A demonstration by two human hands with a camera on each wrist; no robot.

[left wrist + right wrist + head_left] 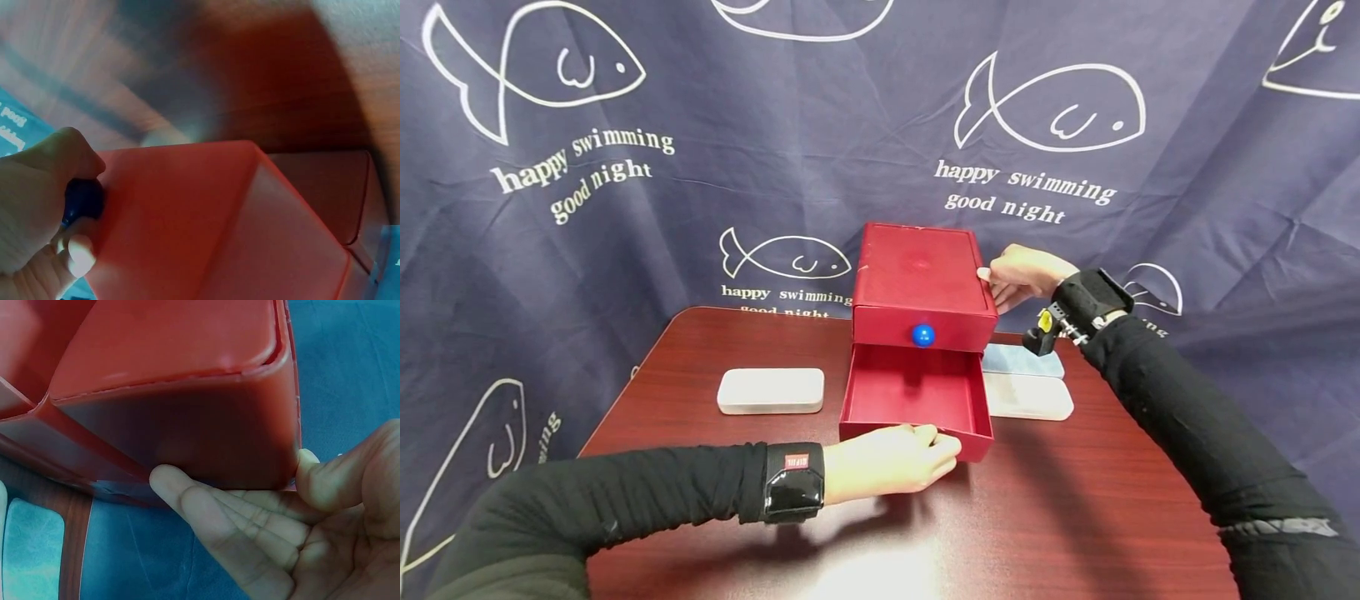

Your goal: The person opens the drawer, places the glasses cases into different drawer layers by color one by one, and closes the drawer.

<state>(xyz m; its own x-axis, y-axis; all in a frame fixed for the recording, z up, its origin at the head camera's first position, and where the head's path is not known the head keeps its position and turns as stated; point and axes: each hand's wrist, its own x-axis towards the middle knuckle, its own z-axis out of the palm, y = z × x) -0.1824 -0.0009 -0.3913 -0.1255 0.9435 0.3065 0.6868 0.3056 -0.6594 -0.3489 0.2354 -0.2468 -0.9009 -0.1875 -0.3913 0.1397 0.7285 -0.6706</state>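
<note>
A red two-drawer box (925, 267) stands on the table, its upper drawer closed with a blue knob (923, 335) on the front. The lower drawer (910, 392) is pulled out, and no contents show inside. My left hand (891, 458) is at that drawer's front; in the left wrist view its thumb and fingers pinch a dark blue knob (83, 199). At the box's right side, my right hand (1026, 271) grips the rear corner. The right wrist view shows the thumb (328, 481) at one edge and the fingers (212, 519) along the side wall.
A white case (771, 390) lies left of the box on the brown table (1120, 483). To the right lie another white case (1033, 398) and a light blue case (1022, 361), close beside the box. A dark blue printed curtain (790, 167) hangs behind the table.
</note>
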